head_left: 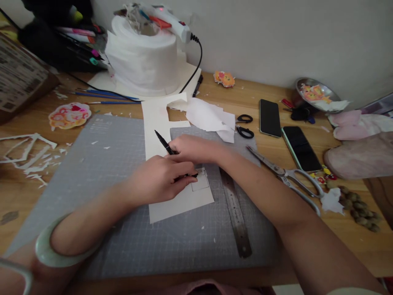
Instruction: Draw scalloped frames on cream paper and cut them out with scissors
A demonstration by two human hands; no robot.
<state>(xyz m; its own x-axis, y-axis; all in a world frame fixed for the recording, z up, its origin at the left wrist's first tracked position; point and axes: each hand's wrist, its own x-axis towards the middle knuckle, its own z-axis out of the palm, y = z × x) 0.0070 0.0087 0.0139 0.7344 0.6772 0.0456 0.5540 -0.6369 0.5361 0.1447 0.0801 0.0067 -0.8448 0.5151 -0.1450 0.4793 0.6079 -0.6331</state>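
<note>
A black marker (162, 141) slants across the paper, its thin end pointing up and left. My right hand (195, 148) is closed around its middle, fingers partly hidden behind my left hand. My left hand (164, 179) is pinched at the lower right, where a dark end in line with the marker shows at the fingertips. Whether this end is capped is hidden. Under both hands lies a cut sheet of white paper (181, 207) with a small square drawn in thin dark lines. The paper rests on a grey cutting mat (123, 241).
A steel ruler (236, 221) lies under my right forearm. To the right are large scissors (285, 174), black-handled scissors (245, 125), two phones (270, 117) and a metal bowl (319, 92). Paper scraps (33, 155) lie left; a white roll (144, 61) stands behind.
</note>
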